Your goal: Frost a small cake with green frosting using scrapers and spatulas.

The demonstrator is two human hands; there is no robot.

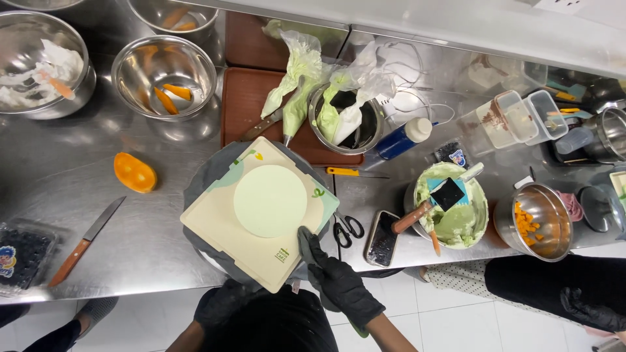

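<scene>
Pale green round cake disc (pixel 270 200) lay centred on our square cream board (pixel 215 225), board on grey turntable (pixel 205 179). Our right hand (pixel 339 283), black-gloved, fingers together, rested at board's right corner; whether it clamped anything, we could not tell. Our left hand (pixel 222 302), gloved, sat just below board's near edge, grip unclear. Black scissors (pixel 347 228) lay right of board. Orange mango half (pixel 134 172) lay left of board; wooden-handled knife (pixel 85 242) beyond that.
</scene>
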